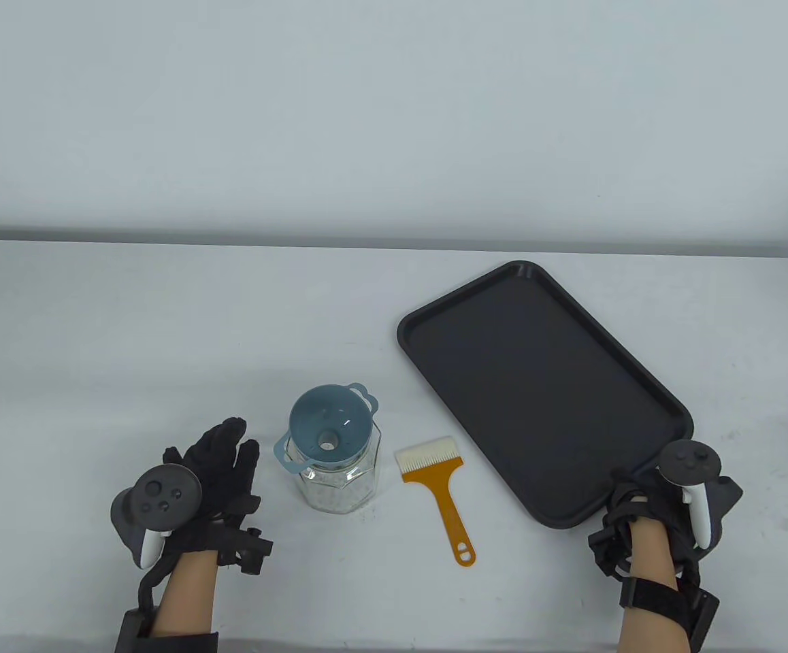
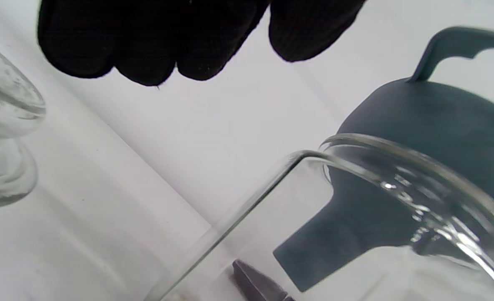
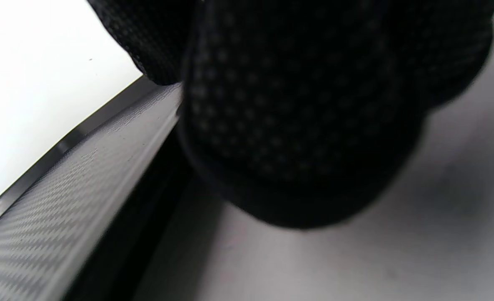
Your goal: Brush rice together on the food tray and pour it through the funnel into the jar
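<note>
The black food tray [image 1: 537, 388] lies on the table's right half, and no rice shows on it. My right hand [image 1: 632, 493] curls round its near right corner; in the right wrist view its fingers [image 3: 297, 125] lie against the tray rim [image 3: 63, 184]. The glass jar [image 1: 337, 486] stands left of centre with the blue funnel [image 1: 329, 435] seated in its mouth and pale grains at its bottom. My left hand [image 1: 227, 449] hovers just left of the jar with straight fingers, holding nothing. The left wrist view shows its fingertips [image 2: 146, 46] above the jar [image 2: 272, 196] and funnel [image 2: 422, 121].
A brush [image 1: 438, 490] with an orange handle and white bristles lies flat between the jar and the tray. The table's back edge meets a pale wall behind.
</note>
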`<act>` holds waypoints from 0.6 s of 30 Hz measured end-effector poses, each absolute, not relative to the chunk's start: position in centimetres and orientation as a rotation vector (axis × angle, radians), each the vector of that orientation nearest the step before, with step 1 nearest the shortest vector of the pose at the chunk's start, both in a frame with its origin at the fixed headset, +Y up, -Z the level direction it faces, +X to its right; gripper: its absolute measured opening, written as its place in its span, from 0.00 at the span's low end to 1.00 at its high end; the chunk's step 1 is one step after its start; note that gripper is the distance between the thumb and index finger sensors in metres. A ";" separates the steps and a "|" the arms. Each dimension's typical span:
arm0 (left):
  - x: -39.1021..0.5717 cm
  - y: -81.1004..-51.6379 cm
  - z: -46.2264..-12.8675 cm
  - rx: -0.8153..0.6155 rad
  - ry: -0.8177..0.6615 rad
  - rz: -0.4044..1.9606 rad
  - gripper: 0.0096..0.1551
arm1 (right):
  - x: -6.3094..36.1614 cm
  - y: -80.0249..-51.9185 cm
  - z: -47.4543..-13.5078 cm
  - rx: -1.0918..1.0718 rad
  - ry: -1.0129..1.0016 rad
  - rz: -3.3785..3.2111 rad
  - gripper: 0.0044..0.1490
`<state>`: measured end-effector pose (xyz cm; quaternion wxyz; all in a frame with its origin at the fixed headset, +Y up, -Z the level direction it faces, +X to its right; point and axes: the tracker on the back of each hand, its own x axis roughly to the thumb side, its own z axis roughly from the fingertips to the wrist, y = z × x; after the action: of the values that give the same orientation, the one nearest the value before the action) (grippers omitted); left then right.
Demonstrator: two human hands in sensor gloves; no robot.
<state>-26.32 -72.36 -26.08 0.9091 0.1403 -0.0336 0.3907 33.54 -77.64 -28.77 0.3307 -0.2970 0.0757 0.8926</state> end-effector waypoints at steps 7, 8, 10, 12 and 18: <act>-26.5 -72.3 -26.1 0.291 -0.066 0.814 0.39 | 32.9 -76.0 -28.6 -0.748 0.111 2.465 0.36; -26.5 -72.3 -26.0 0.292 -0.065 0.815 0.38 | 32.6 -75.6 -28.7 -0.722 0.083 2.494 0.37; -26.5 -72.2 -25.9 0.298 -0.064 0.820 0.39 | 31.9 -74.5 -28.8 -0.656 0.027 2.522 0.36; -26.6 -72.2 -25.9 0.301 -0.062 0.823 0.38 | 30.9 -73.4 -28.8 -0.583 -0.050 2.542 0.34; -26.9 -72.2 -25.7 0.299 -0.043 0.816 0.38 | 26.2 -70.2 -28.9 -0.236 -0.252 2.535 0.32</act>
<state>-26.95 -72.23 -25.68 0.9068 0.1447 -0.0208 0.3953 26.19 -70.23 -28.87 0.2874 -0.0885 -0.0945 0.9490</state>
